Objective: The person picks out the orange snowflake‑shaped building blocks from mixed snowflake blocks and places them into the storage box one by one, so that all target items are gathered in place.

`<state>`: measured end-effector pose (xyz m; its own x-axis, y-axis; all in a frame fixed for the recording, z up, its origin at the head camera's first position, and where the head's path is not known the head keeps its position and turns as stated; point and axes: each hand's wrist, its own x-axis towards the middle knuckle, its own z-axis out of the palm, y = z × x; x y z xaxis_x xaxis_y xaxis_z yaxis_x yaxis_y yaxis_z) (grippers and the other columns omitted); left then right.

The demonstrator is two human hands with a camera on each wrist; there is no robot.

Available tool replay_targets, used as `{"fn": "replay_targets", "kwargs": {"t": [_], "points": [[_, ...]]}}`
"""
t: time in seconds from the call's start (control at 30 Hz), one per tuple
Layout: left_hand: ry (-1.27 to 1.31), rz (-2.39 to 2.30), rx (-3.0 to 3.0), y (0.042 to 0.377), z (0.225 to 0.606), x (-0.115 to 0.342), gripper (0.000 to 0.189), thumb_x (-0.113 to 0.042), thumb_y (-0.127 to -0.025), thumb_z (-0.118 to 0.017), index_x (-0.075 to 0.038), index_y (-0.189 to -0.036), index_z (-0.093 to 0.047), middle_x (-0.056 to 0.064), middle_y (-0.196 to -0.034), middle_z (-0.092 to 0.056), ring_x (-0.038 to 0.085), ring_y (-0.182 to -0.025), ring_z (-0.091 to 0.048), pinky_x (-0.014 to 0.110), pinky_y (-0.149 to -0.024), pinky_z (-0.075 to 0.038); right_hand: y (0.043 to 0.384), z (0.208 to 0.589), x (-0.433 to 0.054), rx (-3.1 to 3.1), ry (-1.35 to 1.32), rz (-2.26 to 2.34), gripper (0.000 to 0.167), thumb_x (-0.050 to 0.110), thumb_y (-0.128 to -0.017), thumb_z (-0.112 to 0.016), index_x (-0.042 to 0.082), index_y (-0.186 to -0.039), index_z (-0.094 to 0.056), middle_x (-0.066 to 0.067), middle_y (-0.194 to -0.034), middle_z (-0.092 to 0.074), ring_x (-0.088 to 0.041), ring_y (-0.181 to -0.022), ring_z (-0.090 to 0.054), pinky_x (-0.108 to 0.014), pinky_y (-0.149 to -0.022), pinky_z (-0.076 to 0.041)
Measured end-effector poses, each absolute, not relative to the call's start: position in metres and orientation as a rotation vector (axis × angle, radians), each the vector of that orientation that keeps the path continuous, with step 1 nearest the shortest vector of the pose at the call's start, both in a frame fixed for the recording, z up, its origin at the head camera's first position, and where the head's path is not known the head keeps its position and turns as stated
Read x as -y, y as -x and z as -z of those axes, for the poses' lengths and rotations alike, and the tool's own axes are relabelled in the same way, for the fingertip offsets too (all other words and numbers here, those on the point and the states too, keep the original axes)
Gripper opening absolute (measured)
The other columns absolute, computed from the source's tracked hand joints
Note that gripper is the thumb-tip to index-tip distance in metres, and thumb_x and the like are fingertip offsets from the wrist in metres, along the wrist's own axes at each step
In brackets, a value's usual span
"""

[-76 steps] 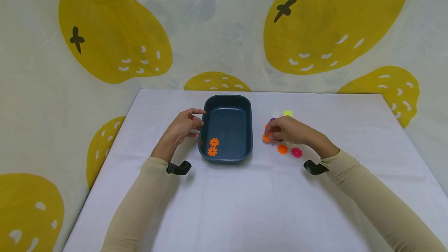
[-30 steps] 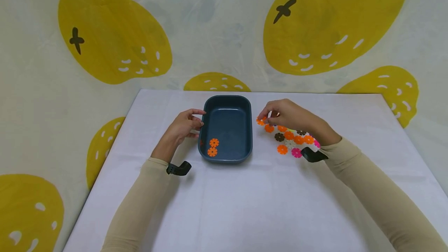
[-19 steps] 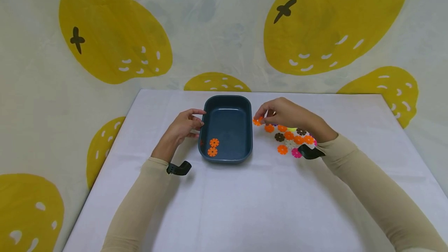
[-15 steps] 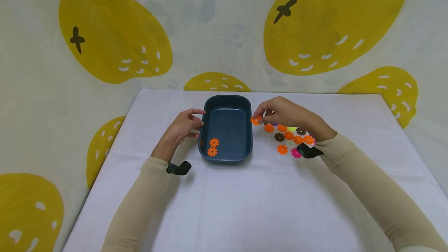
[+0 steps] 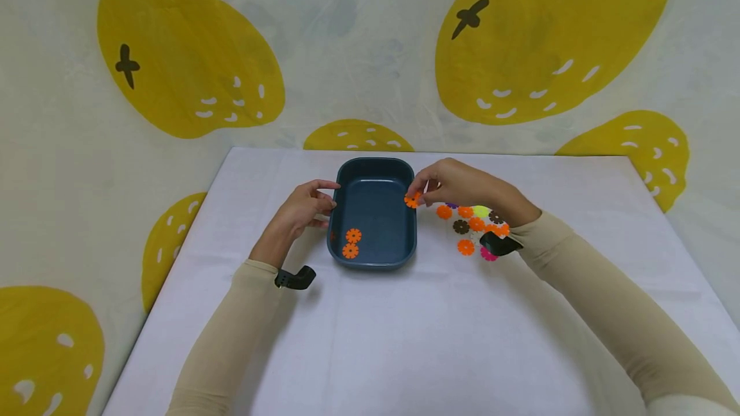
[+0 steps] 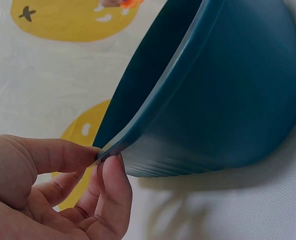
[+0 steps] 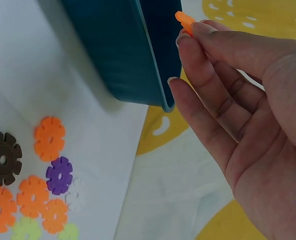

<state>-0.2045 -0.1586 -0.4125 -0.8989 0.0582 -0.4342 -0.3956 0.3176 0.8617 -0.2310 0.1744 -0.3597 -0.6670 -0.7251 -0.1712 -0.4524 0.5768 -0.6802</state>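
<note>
A dark blue rectangular tray (image 5: 376, 262) stands on the white table. My left hand (image 5: 303, 207) pinches its left rim between thumb and fingers, as the left wrist view shows. Two orange notched discs (image 5: 353, 235) lie inside at the near left. At the right rim, my right hand (image 5: 457, 183) pinches an orange notched disc (image 5: 412, 199) between thumb and fingertips, just above the edge. Right of the tray several loose discs lie flat, among them orange (image 7: 50, 139), purple (image 7: 59, 175), brown (image 7: 3, 159) and pink (image 5: 488, 253) ones. My right hand and wrist hide part of them.
The white-covered table (image 5: 370, 339) reaches toward me in front of the tray. Behind it hangs a pale cloth (image 5: 358, 50) with large yellow fruit shapes. A black wrist strap (image 5: 296, 278) sits on the left wrist, another black strap (image 5: 500, 244) on the right.
My right hand has picked up an orange disc from the pile and carried it left to the tray's right rim. My left hand and the tray have stayed where they were.
</note>
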Motion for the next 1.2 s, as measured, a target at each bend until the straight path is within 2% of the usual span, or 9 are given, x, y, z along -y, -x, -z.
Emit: {"fn": "replay_targets", "kwargs": {"t": [0.17, 0.4, 0.57, 0.87, 1.2], "points": [[0.298, -1.609, -2.205, 0.205, 0.414, 0.158, 0.040, -0.005, -0.098, -0.059, -0.022, -0.134, -0.061, 0.014, -0.112, -0.056, 0.030, -0.096, -0.062, 0.034, -0.069, -0.060, 0.234, 0.361, -0.168, -2.368, 0.985, 0.824, 0.024, 0.008, -0.095, -0.070, 0.016, -0.117, -0.075, 0.001, -0.103, -0.076, -0.016, -0.090, -0.069, -0.036, -0.075, -0.059], [0.306, -1.604, -2.208, 0.204, 0.415, 0.157, 0.041, -0.005, -0.098, -0.060, -0.022, -0.135, -0.061, 0.014, -0.111, -0.056, 0.030, -0.096, -0.062, 0.033, -0.068, -0.060, 0.236, 0.356, -0.157, -2.319, 0.995, 0.817, 0.022, 0.006, -0.095, -0.069, 0.014, -0.115, -0.075, 0.001, -0.105, -0.076, -0.020, -0.091, -0.070, -0.039, -0.080, -0.059], [0.304, -1.603, -2.212, 0.204, 0.415, 0.157, 0.041, -0.005, -0.098, -0.060, -0.022, -0.135, -0.061, 0.014, -0.112, -0.056, 0.031, -0.096, -0.062, 0.033, -0.068, -0.060, 0.240, 0.355, -0.149, -2.264, 1.053, 0.821, 0.019, 0.006, -0.093, -0.072, 0.010, -0.112, -0.075, -0.001, -0.107, -0.076, -0.022, -0.096, -0.071, -0.032, -0.084, -0.059], [0.304, -1.605, -2.208, 0.204, 0.414, 0.157, 0.040, -0.005, -0.098, -0.059, -0.022, -0.135, -0.061, 0.014, -0.113, -0.056, 0.031, -0.096, -0.062, 0.034, -0.069, -0.060, 0.252, 0.357, -0.135, -2.261, 1.091, 0.743, 0.019, 0.009, -0.093, -0.074, 0.014, -0.111, -0.076, 0.001, -0.102, -0.075, -0.016, -0.091, -0.069, -0.030, -0.082, -0.059], [0.303, -1.597, -2.211, 0.203, 0.414, 0.157, 0.040, -0.006, -0.099, -0.059, -0.022, -0.135, -0.060, 0.014, -0.113, -0.057, 0.031, -0.096, -0.062, 0.033, -0.068, -0.060, 0.261, 0.361, -0.119, -2.245, 1.149, 0.689, 0.019, 0.011, -0.093, -0.074, 0.015, -0.111, -0.078, 0.003, -0.106, -0.074, -0.015, -0.095, -0.067, -0.030, -0.086, -0.058]]}}
